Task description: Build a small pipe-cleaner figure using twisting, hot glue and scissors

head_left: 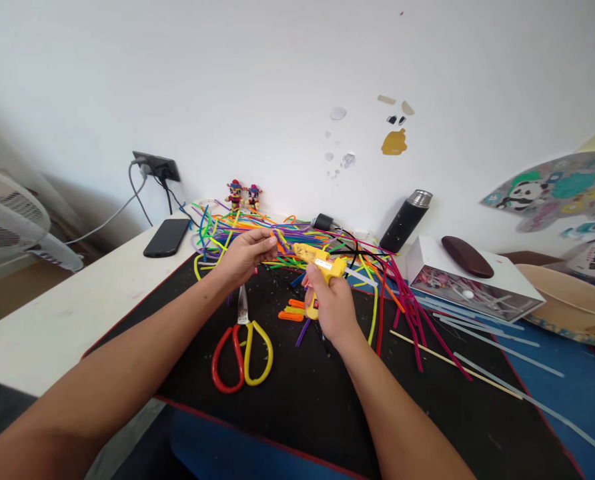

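Observation:
My right hand (331,303) grips a yellow glue gun (322,261) with a translucent glue stick (361,276) poking out of its back. The gun's nozzle points left, toward my left hand (250,257). Between the closed fingertips of that hand is a small purple, yellow and orange pipe cleaner piece (280,240), close to the nozzle; whether they touch I cannot tell. Below my hands, scissors (242,347) with one red and one yellow handle lie on the black mat (297,407). Short folded orange and yellow pipe cleaners (291,316) rest just left of the gun's handle.
A heap of loose coloured pipe cleaners (217,235) spreads along the wall behind my hands. A phone (166,238) lies at left. On the right stand a black flask (406,220) and a white box (472,287), with glue sticks (507,347) and a wooden stick (457,364) nearby.

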The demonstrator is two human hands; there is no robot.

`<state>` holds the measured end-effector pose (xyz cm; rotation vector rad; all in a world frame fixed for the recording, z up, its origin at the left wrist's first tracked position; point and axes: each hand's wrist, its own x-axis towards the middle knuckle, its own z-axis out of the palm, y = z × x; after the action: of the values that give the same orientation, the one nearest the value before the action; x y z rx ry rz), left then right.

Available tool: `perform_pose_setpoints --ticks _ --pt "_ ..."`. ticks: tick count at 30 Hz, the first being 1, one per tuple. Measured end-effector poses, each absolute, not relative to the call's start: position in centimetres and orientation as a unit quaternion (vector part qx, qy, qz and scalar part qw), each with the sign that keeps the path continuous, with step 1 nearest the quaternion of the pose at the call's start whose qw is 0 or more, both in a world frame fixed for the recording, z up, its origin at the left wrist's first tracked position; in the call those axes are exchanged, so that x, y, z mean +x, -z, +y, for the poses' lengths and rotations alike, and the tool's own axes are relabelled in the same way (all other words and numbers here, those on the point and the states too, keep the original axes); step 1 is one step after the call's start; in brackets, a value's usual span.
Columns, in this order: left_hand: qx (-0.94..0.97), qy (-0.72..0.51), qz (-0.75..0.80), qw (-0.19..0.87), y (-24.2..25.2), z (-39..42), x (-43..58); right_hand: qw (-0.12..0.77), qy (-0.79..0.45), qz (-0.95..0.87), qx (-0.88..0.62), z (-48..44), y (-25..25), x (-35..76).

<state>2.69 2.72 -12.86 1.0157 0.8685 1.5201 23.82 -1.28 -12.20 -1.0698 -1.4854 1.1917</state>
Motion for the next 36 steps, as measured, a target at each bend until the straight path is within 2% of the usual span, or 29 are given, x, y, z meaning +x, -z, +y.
perform_pose_setpoints --ticks 36 --pt "0.416 -0.645 0.37 0.523 12.61 2.83 2.57 0.444 -0.478 -0.605 -0.457 -1.34 11.86 23.86"
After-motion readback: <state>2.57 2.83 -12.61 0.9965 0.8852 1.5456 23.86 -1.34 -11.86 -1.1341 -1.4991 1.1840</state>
